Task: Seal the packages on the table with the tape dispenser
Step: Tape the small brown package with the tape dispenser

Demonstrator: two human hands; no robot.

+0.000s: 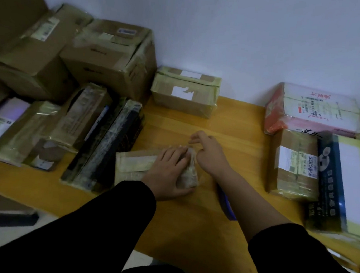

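Brown package [133, 165] lies under the flat left grip [168, 170], spread right grip [208, 153] beside its end.

Little can be read: the brown box [292, 181] carries a white shipping label [297, 163] with a barcode and fine print too blurred to make out. Just past its far edge stand two black handwritten characters [310, 133] (possibly 芭乐, though partly cut off). Behind that box, the pink-and-white parcel [274, 114] bears red handwritten characters [318, 96] and a printed waybill [320, 110], both illegible. The dark flat package [328, 180] just right of the box shows only rows of small white icons.
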